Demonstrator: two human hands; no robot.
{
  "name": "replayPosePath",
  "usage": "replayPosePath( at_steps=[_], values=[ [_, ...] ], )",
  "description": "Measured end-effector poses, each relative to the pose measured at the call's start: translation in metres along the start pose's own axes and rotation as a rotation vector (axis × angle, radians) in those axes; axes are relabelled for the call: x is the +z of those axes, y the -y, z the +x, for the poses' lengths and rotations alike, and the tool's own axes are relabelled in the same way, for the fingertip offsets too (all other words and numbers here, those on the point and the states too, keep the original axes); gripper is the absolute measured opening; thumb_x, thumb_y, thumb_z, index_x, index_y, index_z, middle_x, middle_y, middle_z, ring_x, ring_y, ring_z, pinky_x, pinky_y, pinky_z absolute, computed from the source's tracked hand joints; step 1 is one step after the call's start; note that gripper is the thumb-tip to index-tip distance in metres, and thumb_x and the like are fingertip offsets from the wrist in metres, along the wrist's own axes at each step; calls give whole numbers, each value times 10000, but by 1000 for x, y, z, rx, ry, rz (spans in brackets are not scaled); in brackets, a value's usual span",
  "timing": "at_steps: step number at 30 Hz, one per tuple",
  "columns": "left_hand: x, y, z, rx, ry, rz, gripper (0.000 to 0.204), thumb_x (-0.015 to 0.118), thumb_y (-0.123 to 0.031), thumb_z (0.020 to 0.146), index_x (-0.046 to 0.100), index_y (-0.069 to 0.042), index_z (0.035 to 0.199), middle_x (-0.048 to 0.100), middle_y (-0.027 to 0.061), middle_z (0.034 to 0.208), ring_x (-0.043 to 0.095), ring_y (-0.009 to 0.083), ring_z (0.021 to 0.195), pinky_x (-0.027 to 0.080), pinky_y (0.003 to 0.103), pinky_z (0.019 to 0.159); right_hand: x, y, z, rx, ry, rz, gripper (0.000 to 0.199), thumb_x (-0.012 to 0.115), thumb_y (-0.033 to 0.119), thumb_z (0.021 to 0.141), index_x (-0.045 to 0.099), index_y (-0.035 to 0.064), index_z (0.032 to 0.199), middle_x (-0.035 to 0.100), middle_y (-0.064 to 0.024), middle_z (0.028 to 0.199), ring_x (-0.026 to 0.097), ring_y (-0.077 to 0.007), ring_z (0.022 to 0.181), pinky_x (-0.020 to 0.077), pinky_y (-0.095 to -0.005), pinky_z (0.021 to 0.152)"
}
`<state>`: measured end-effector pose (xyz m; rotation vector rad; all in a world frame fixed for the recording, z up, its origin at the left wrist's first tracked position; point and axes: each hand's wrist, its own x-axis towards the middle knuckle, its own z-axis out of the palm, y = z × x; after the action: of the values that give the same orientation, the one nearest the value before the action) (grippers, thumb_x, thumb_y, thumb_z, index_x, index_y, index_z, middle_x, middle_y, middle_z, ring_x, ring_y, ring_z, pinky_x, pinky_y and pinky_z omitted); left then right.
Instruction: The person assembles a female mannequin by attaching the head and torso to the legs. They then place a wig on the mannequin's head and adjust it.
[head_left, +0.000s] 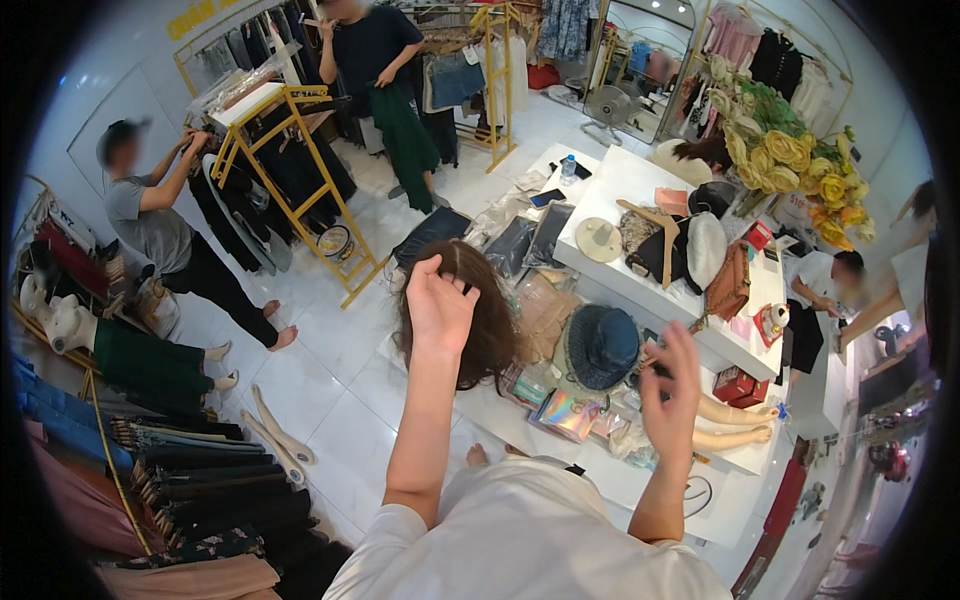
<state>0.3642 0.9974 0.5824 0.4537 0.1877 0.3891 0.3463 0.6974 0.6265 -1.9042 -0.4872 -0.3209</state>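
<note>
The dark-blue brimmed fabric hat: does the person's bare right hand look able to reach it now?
Probably yes: the right hand appears open beside the hat, and nothing visible covers its crown.

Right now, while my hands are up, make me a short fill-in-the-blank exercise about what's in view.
1. The left hand is in front of long ____ hair.
2. Of my two hands, the one nearer the blue hat is the ____ one.
3. The flowers at the upper right are mostly ____.
4. The garment by the person in a dark top is ____.

Missing words: brown; right; yellow; green.
</note>
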Motion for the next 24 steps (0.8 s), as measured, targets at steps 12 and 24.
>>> replayPosePath(
  at_steps=[12,24],
  values=[
    [14,1,-5,-73,274,88,243,513,-320,874,381,-117,884,398,37,932,396,170,869,327,345,876,197,-28,-31,-84,418,383,226,484,-73,772,586,-27,968,607,-128,898,604,-259,840,486,-335,765],
    [11,-30,-13,3,218,482,311,503,-363,905,442,-84,1026,408,84,1291,286,250,1303,109,429,1116,217,-99,45,222,413,567,245,454,-54,795,521,-7,1026,574,-95,961,593,-164,830,499,-287,698]
  ],
)
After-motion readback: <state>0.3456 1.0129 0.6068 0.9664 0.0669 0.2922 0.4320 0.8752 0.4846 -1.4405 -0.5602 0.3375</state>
